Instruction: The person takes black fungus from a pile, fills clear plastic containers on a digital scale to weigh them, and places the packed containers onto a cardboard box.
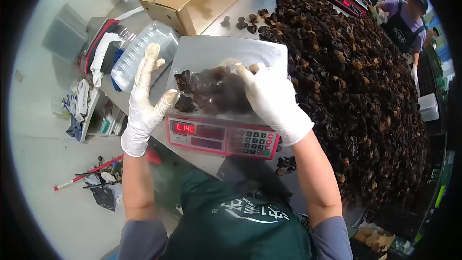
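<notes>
Fungus (211, 86) blurred on scale (226, 48), partly hidden by right hand (273, 95).

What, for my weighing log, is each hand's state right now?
Left hand: open, beside the plastic tray of wood ear mushrooms.
Right hand: over the tray; grip cannot be told.

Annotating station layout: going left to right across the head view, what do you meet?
Translucent bin by the wall → gloved left hand → packed dark pieces → gloved right hand → large dark heap → pale container.
</notes>
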